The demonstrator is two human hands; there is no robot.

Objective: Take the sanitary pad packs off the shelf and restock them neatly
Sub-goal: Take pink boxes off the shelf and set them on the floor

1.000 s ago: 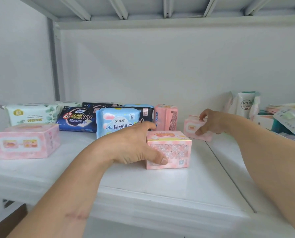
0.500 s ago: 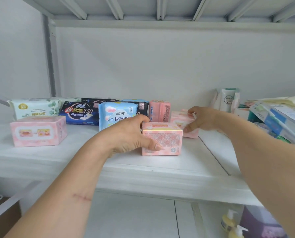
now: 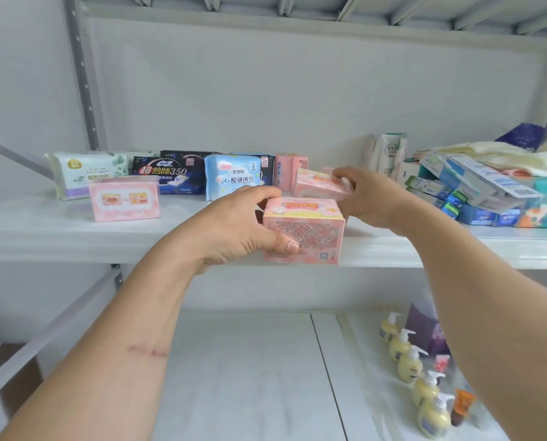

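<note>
Sanitary pad packs: removal under way, judged early stage. Nearest, left hand (image 3: 234, 227) grips a pink patterned pack (image 3: 302, 230), thumb curled on its front face, pack at the front edge of the shelf (image 3: 75, 237), apparently lifted clear. Just behind, right hand (image 3: 366, 198) pinches a second pink pack (image 3: 318, 184), tilted, off the board. Left on shelf: one pink pack (image 3: 124, 202) in front, then back row of green-white (image 3: 87, 173), dark navy (image 3: 167, 173), light blue (image 3: 232, 178), upright pink (image 3: 289, 168). Restocking not yet begun.
</note>
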